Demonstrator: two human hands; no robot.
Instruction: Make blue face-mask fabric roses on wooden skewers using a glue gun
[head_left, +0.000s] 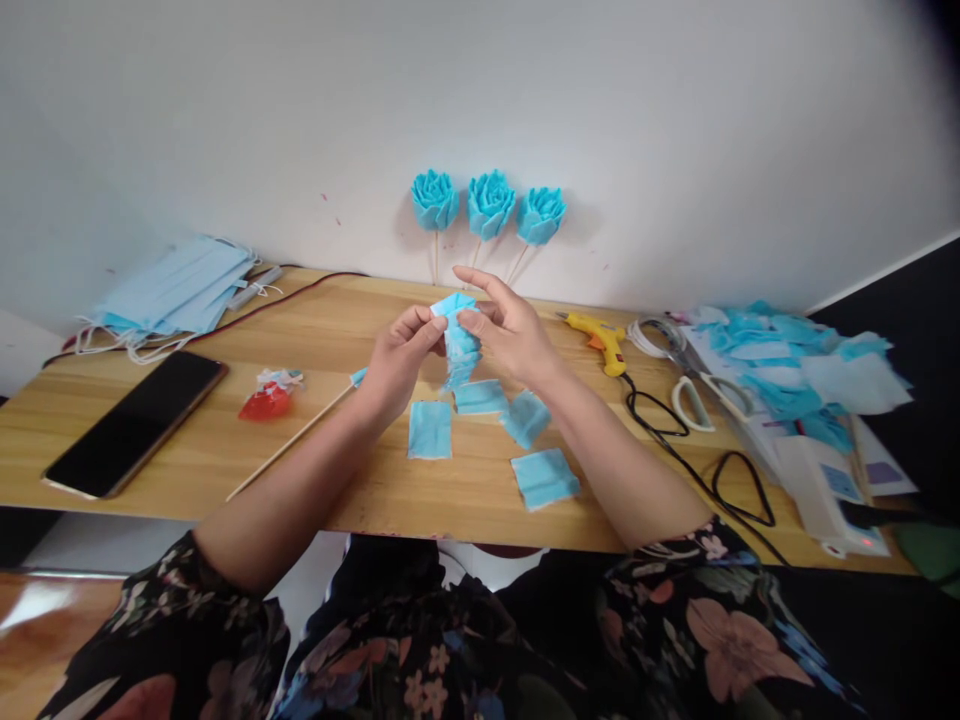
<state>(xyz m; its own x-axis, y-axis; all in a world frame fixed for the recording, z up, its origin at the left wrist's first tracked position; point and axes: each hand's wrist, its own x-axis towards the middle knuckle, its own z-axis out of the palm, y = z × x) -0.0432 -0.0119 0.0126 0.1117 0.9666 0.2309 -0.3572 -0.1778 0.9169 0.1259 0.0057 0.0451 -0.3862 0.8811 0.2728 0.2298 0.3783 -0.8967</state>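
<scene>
Between my two hands is a small blue piece of mask fabric, raised a little over the table. My left hand pinches its left edge between thumb and fingers. The thumb of my right hand presses on its right side, while the index finger stretches up and away. Just below lie several cut blue squares, among them a flat square and a creased one; some overlap under the held piece. A thin wooden stick with a blue tip rests beside my left forearm.
Three blue fabric roses on sticks lean against the wall. At left are stacked face masks, a phone and a red packet. At right are a yellow glue gun with its cord, scissors, fabric scraps and a white power strip.
</scene>
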